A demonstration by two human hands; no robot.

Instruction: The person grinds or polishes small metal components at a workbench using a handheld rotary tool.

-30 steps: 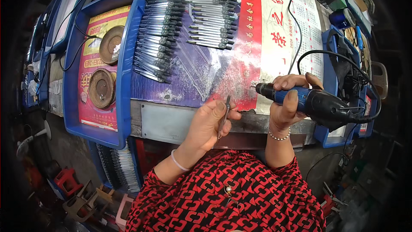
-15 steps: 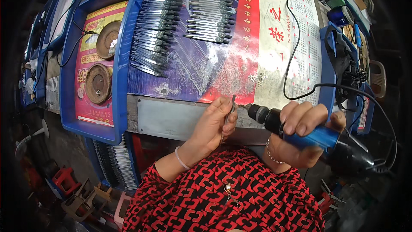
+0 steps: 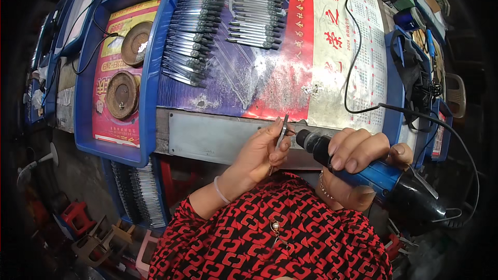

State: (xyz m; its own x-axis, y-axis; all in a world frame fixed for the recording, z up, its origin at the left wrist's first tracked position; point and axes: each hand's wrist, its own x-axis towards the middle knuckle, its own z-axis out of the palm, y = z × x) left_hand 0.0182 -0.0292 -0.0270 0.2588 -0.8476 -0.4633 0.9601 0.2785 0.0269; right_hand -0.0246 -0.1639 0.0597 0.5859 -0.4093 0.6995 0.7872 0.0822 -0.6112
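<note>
My left hand (image 3: 259, 154) is closed round a slim grey metal piece (image 3: 282, 131), pinched upright between thumb and fingers; its exact kind I cannot make out. My right hand (image 3: 360, 151) grips a blue and black corded electric drill (image 3: 381, 177) by its body. The drill's black chuck (image 3: 306, 139) points left at the metal piece. A thin bit (image 3: 291, 131) sticks out of the chuck and appears to reach the piece; whether it touches, I cannot tell. Both hands are over the table's front edge.
Rows of slim dark-handled metal tools (image 3: 194, 36) lie at the back. Metal shavings (image 3: 311, 89) dot the calendar sheet (image 3: 358, 83). Left stands a blue tray (image 3: 152, 72) with two round brown dishes (image 3: 123, 95). The drill's black cord (image 3: 371, 109) crosses the table's right side.
The drill has tilted, its rear end dropping and its chuck moving slightly left, closer to the metal piece. The bit shows more plainly now. The whole view has shifted a little.
</note>
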